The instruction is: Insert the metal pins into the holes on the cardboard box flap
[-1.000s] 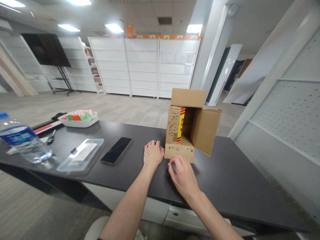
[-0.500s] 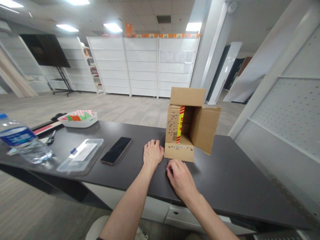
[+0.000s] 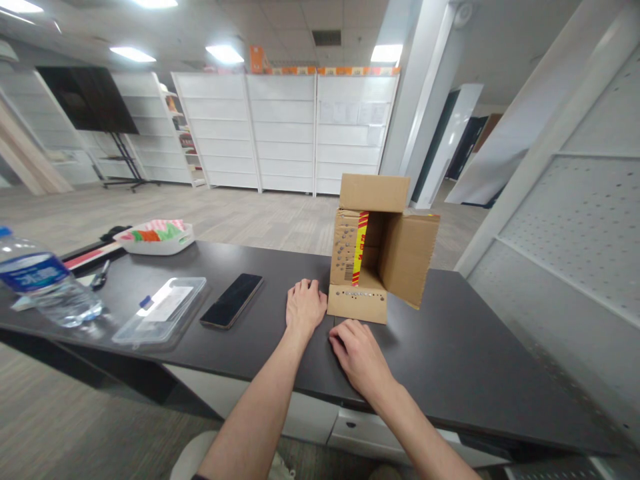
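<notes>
My left hand [image 3: 305, 307] rests palm down on the dark table, just left of an open cardboard box [image 3: 343, 247]. Its fingers point away from me, slightly bent and a little apart, with nothing visible in them. Nearer to me, my right hand [image 3: 357, 350] lies on the table in front of the box's lower flap [image 3: 356, 312]. The fingers are loosely curled, the thumb stands a little off them, and I see nothing held; the palm is hidden. The box stands with its opening facing me, its flaps folded out. Round grey spots dot its left flap, beside red-and-yellow tape [image 3: 359, 250].
Left of my hands lie a black phone [image 3: 232, 301] and a clear plastic case [image 3: 163, 313]. A water bottle [image 3: 45, 287] leans in the picture at far left. Behind stands a white basket [image 3: 160, 247] with colourful contents. A perforated panel [image 3: 595, 220] rises on the right.
My right hand has shifted slightly left along the table. The left hand, the box and the other things keep their places; the view has moved a touch.
</notes>
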A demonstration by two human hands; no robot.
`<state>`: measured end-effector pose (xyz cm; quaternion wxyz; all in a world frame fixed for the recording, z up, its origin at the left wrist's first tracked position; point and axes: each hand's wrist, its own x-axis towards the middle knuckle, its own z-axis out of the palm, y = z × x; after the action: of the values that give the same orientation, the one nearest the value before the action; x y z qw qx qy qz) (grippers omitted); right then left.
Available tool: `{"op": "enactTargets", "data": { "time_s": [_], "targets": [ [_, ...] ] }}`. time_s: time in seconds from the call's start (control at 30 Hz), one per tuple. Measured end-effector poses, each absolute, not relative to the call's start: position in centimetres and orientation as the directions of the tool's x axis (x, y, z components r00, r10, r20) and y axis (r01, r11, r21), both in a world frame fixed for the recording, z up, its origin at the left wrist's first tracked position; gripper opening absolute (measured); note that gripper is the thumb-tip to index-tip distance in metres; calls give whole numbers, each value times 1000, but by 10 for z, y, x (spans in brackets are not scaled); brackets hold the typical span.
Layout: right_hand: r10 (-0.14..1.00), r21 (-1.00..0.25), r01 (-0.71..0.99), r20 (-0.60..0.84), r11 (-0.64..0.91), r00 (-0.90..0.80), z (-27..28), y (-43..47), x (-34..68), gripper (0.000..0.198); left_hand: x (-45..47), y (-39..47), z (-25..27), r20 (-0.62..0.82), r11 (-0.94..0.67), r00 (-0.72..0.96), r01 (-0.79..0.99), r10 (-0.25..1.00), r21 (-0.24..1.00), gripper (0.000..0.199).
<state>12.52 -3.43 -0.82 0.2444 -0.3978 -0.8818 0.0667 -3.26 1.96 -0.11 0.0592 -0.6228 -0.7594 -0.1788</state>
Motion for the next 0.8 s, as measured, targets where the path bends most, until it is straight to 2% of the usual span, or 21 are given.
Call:
{"op": "enactTargets", "data": {
  "time_s": [0.5, 0.7, 0.8],
  "targets": [
    [760, -369, 665, 337, 649, -556, -2, -36, 125, 15, -33, 20, -2, 341, 157, -213, 970, 916, 184, 27],
    [842, -466, 702, 334, 538, -423, 12, -11, 129, 16, -33, 19, -2, 350, 148, -208, 970, 913, 191, 28],
    [876, -453, 752, 311, 478, -370, 25, 7, 129, 14, -33, 18, -1, 347, 147, -208, 970, 914, 195, 28]
  ]
}}
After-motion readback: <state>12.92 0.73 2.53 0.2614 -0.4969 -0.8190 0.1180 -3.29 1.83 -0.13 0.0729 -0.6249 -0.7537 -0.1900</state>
